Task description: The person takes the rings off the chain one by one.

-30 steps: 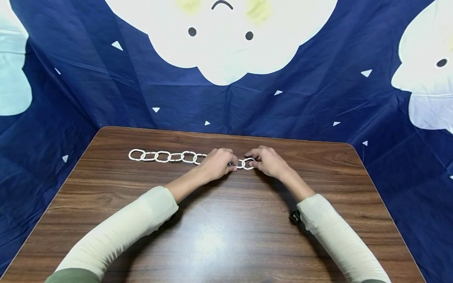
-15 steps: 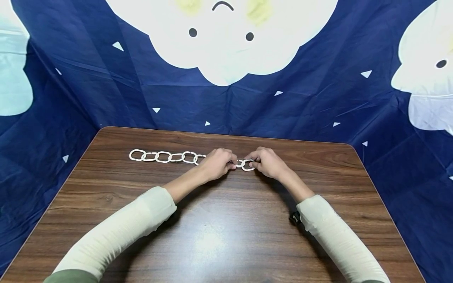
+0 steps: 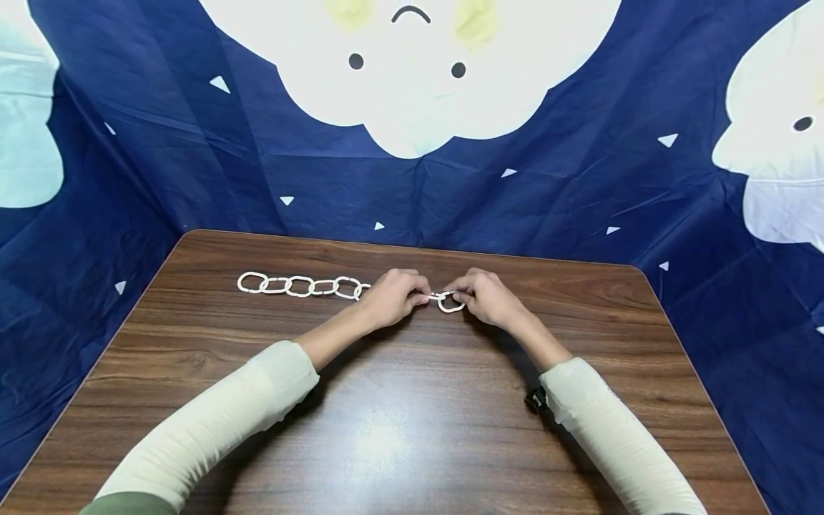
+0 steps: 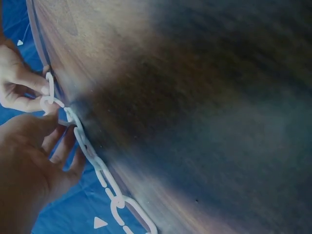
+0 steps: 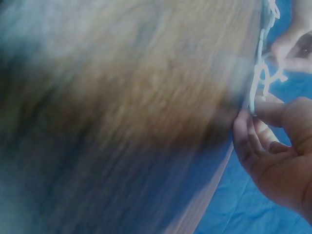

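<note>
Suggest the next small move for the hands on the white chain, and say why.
Probably a slight turn of the right hand, seating the end link while the left hand holds the neighbouring link steady. Each hand pinches one of these links, and they cross between the hands; whether they are fully hooked is too small to tell.

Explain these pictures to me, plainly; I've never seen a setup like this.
There is no machine here, just a person's bare left hand and right hand. The wide picture comes from a camera on the head, looking forward and down; the other two come from a camera on each wrist. A white chain lies across a wooden table, before a blue cloth. The right hand pinches the end link; the left pinches the neighbouring link.
</note>
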`<state>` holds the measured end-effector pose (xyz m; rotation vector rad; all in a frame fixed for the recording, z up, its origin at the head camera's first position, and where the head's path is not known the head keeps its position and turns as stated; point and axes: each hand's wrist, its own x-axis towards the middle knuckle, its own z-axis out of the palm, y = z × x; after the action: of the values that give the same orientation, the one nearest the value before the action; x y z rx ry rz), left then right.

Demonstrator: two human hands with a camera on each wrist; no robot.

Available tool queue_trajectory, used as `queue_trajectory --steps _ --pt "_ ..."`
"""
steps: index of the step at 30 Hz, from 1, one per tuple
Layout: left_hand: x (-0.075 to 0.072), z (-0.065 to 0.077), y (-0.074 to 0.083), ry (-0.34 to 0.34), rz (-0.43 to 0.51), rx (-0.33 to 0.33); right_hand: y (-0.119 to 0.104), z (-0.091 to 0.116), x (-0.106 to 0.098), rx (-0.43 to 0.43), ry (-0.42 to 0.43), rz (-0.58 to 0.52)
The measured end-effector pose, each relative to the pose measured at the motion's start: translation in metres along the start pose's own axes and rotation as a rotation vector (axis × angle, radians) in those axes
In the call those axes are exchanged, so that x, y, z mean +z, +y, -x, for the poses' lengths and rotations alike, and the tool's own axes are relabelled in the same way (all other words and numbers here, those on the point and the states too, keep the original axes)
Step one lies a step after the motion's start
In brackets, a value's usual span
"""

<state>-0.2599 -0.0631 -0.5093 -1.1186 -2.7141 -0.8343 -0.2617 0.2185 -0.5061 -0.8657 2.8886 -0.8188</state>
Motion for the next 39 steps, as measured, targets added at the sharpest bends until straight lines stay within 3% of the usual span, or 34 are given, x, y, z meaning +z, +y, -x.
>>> queue_trajectory --steps 7,9,11,15,17,22,30,39 --pt "-0.017 0.004 0.020 0.056 0.102 -0.055 -0.035 0.007 -0.017 0.063 -0.040 -0.104" --pt "-0.027 0.006 0.031 0.058 0.114 -0.075 -0.027 0.003 -0.012 0.092 -0.039 -0.123" --pt "-0.029 0.005 0.033 0.057 0.128 -0.107 -0.022 -0.001 -0.009 0.113 -0.056 -0.142" --pt "-0.023 0.002 0.022 0.041 0.137 -0.153 -0.006 -0.008 0.002 0.132 -0.074 -0.185" --pt "-0.012 -0.001 0.009 0.036 0.145 -0.172 -0.024 -0.004 -0.007 0.160 -0.087 -0.218" --pt "-0.021 0.002 0.020 0.035 0.193 -0.205 -0.084 0.012 -0.038 0.216 -0.118 -0.327" --pt "-0.016 0.002 0.018 0.068 0.206 -0.220 -0.088 0.014 -0.034 0.235 -0.134 -0.500" --pt "-0.048 0.005 0.057 0.025 0.247 -0.335 -0.090 0.015 -0.027 0.338 -0.126 -0.712"
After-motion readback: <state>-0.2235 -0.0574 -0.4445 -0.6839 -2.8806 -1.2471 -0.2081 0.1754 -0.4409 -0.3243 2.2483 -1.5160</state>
